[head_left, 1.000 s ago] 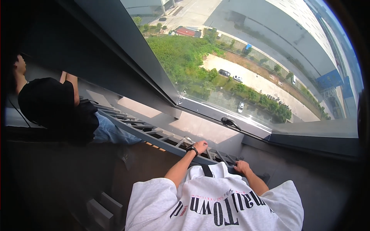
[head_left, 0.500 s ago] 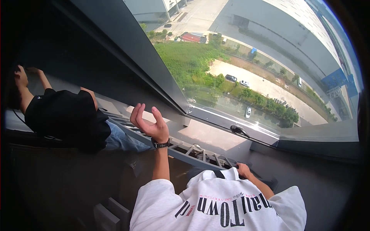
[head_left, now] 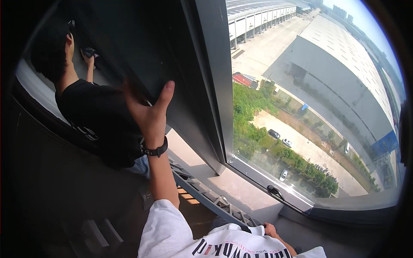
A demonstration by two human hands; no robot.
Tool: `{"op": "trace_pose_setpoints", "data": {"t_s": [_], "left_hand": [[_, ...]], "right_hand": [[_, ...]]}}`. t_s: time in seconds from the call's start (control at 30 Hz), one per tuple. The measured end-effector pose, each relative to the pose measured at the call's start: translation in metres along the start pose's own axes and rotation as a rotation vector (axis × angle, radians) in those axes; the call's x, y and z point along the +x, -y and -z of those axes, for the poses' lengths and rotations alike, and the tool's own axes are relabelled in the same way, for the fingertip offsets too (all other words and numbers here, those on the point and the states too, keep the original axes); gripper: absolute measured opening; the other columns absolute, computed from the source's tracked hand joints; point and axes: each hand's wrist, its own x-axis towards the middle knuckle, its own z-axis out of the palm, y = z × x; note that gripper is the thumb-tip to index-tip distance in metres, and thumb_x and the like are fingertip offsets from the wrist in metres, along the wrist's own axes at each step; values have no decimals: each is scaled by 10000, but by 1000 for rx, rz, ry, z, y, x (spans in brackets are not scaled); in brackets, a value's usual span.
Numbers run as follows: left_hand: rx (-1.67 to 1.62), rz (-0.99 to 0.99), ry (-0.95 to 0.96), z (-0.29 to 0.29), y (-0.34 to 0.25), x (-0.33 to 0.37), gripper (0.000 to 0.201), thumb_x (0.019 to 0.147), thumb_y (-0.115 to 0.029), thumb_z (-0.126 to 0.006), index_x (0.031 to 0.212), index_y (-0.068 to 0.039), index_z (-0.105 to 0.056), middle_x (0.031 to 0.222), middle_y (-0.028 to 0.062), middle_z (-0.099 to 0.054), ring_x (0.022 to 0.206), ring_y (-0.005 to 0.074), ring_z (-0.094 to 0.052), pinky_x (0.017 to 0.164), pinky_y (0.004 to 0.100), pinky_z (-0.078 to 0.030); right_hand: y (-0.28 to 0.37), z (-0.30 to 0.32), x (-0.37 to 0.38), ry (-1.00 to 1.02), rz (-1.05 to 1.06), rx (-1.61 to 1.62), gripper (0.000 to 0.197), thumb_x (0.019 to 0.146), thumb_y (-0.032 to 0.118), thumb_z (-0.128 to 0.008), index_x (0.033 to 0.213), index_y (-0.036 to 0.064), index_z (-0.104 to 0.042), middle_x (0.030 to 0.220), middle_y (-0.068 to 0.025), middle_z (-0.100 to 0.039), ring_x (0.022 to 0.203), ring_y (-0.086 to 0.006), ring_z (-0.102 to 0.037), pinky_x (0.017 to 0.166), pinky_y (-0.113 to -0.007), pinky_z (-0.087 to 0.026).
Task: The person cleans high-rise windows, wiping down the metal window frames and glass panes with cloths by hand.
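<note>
My left hand (head_left: 151, 116), with a dark watch on the wrist, is raised beside a dark grey panel (head_left: 165, 47) left of the window. Its thumb stands apart from the fingers, which are dim in the shade; whether they touch the panel I cannot tell. Low in the view, my right hand (head_left: 270, 229) has its fingers curled at the end of a grey metal rail with crossbars (head_left: 202, 195). My white shirt partly hides that arm.
At left, a person in a black shirt (head_left: 101, 116) reaches toward the panel, a dark cloth-like thing (head_left: 89, 52) at one hand. A large window (head_left: 309, 107) with a black handle (head_left: 275, 192) fills the right. Below it runs a pale ledge (head_left: 241, 193).
My left hand has risen to the dark panel. The view has shifted, showing more of the panel and distant buildings. The other person's head and hand now show. My right hand stays at the rail.
</note>
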Motion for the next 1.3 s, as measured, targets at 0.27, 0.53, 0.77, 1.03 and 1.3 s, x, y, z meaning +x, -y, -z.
{"op": "trace_pose_setpoints", "data": {"t_s": [0.27, 0.53, 0.77, 1.03, 1.3], "left_hand": [[11, -19, 34, -7, -8, 3, 750, 706, -196, -804, 1280, 3, -363, 1139, 127, -525, 1008, 220, -528, 873, 311, -445], [-34, -55, 8, -4, -1, 3, 673, 688, -218, -823, 1167, 26, -418, 1098, 118, -521, 988, 204, -545, 856, 301, -455], [49, 21, -16, -12, -6, -4, 726, 732, -203, -794, 1281, 43, -388, 1220, 156, -508, 1094, 240, -490, 958, 327, -382], [94, -12, -39, -15, 2, -9, 743, 750, -237, -780, 1315, 45, -388, 1251, 183, -510, 1114, 266, -499, 992, 356, -367], [162, -36, -13, 5, 20, -4, 698, 777, -199, -759, 1325, 38, -399, 1282, 178, -498, 1164, 254, -478, 1002, 347, -378]], "right_hand": [[-76, -36, 63, -34, 141, -105, 367, 749, 326, -623, 1041, 108, -665, 1007, -180, -656, 972, -356, -616, 836, -407, -492], [-63, -26, 68, -55, 140, -122, 386, 711, 361, -649, 1007, 114, -675, 977, -169, -666, 932, -351, -631, 811, -404, -501], [-15, -11, 10, -84, 41, 31, 472, 706, 405, -621, 1016, 51, -667, 992, -200, -652, 968, -353, -611, 850, -403, -487], [134, 215, -114, -1221, 411, 733, 243, 697, 58, -746, 862, 22, -571, 735, -100, -583, 658, -213, -600, 605, -316, -490], [202, 427, -266, -2550, 1079, 375, 290, 763, 39, -715, 996, 46, -542, 1028, -116, -551, 899, -202, -542, 766, -307, -438]]}}
